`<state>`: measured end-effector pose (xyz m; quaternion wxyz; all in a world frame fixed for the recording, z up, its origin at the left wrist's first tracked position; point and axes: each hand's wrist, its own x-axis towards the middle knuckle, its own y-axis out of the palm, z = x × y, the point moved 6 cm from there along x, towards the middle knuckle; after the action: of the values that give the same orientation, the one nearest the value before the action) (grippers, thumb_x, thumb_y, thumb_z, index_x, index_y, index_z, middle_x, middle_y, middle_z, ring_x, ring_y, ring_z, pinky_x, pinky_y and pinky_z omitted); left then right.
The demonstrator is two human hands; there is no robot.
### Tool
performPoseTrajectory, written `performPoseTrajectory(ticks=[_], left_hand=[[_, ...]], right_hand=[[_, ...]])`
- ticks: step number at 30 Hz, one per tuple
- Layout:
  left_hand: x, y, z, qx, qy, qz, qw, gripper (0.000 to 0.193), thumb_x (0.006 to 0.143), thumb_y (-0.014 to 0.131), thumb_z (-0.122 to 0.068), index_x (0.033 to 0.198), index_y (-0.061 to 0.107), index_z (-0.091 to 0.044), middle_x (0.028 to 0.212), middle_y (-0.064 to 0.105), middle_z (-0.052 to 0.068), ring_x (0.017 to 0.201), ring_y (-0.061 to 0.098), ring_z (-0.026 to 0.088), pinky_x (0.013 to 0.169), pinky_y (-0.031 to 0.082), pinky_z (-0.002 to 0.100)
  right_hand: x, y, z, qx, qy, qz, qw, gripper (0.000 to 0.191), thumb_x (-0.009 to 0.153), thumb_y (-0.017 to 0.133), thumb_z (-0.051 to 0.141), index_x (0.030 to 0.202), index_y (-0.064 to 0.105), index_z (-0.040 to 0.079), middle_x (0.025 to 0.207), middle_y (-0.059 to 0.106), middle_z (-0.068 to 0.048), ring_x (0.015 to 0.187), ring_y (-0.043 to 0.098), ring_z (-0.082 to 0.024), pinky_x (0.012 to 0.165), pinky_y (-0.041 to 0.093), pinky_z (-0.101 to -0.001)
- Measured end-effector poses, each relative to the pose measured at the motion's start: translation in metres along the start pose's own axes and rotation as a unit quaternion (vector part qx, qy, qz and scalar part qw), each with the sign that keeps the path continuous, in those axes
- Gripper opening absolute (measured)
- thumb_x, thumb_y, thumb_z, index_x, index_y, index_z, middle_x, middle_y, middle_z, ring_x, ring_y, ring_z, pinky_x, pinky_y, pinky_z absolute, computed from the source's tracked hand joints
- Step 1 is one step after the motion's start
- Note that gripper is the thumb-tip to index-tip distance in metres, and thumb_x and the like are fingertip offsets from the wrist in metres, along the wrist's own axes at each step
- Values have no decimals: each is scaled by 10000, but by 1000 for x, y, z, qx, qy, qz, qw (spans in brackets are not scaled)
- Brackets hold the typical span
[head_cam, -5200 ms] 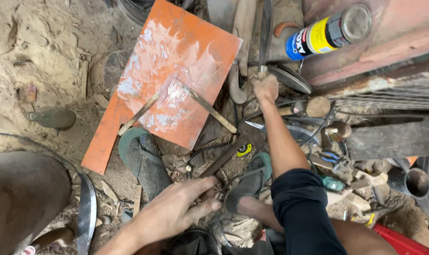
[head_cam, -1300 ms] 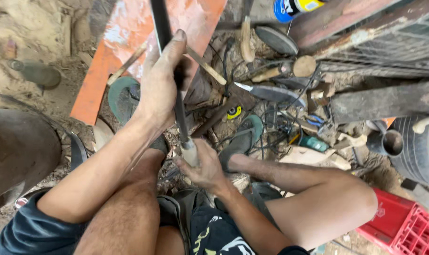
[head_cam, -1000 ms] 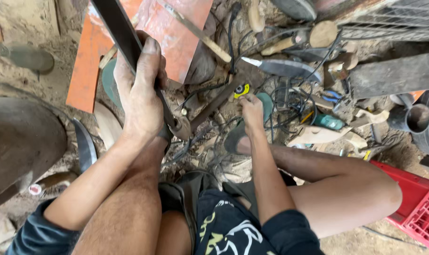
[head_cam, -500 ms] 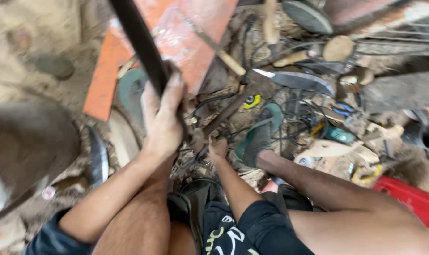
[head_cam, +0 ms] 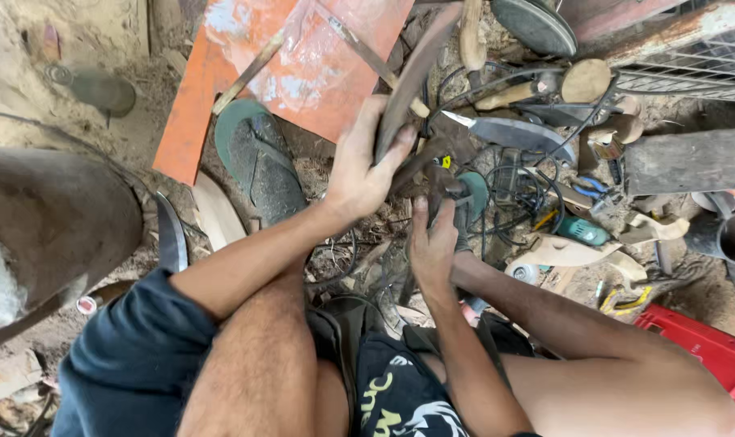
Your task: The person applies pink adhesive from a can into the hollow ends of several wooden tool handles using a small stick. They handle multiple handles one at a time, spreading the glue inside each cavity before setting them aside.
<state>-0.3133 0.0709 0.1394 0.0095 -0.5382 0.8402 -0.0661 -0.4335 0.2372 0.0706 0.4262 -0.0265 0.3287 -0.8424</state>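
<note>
Nearby, red crate [head_cam: 691, 344] beside hands [head_cam: 363, 166].

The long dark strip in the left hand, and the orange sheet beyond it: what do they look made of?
The strip looks like bare steel, dull brown-grey, probably rusty; the left hand grips its lower part. The orange sheet seems painted metal or board, its surface scuffed whitish; I cannot tell which.

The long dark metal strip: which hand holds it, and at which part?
The left hand grips the long dark metal strip near its lower end. The right hand is at that lower end too, but its exact hold cannot be told.
</note>
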Motion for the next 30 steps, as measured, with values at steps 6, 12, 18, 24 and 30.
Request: performPoseTrajectory(ticks=[6, 12, 18, 24, 30], left_hand=[[4, 10, -10, -12, 24, -8, 1000, 270, 1026, 612, -242, 1223, 530, -77, 938, 644, 147, 859, 661, 287, 833, 534, 401], [8, 10, -2, -25, 16, -18, 999, 267, 1026, 595, -240, 1224, 522, -78, 953, 665, 139, 879, 685, 281, 843, 532, 403], [12, 2, -3, -27, 42, -27, 998, 264, 1003, 599, -208, 1218, 518, -78, 924, 687, 134, 849, 703, 275, 821, 549, 398], [15, 2, -9, -44, 8, -44, 998, 306, 1014, 595, -221, 1265, 508, -68, 861, 664, 105, 763, 699, 234, 747, 549, 382], [24, -3, 6, -82, 0, -45, 996, 265, 1053, 585, -222, 1249, 514, -59, 832, 597, 79, 733, 569, 171, 708, 519, 360]], right_hand=[[-18, 5, 45, -15, 47, 159, 986, 434, 1030, 487, 401, 1071, 564, -24, 595, 597, -168, 519, 623, -284, 500, 458, -449], [-11, 10, 61, -33, -77, 111, 990, 350, 1026, 517, 310, 1044, 551, -38, 744, 642, -274, 700, 660, -474, 597, 480, -513], [-4, 17, 55, -85, -23, 145, 986, 392, 1002, 548, 332, 1035, 539, -58, 747, 622, -327, 790, 660, -522, 635, 475, -540], [-3, 26, 42, -69, -39, 178, 981, 437, 992, 550, 388, 1038, 579, -45, 804, 662, -314, 816, 675, -510, 673, 506, -537], [25, 21, -33, -166, 25, 109, 980, 453, 1020, 574, 398, 1100, 580, -47, 867, 656, -353, 923, 633, -548, 767, 485, -580]])
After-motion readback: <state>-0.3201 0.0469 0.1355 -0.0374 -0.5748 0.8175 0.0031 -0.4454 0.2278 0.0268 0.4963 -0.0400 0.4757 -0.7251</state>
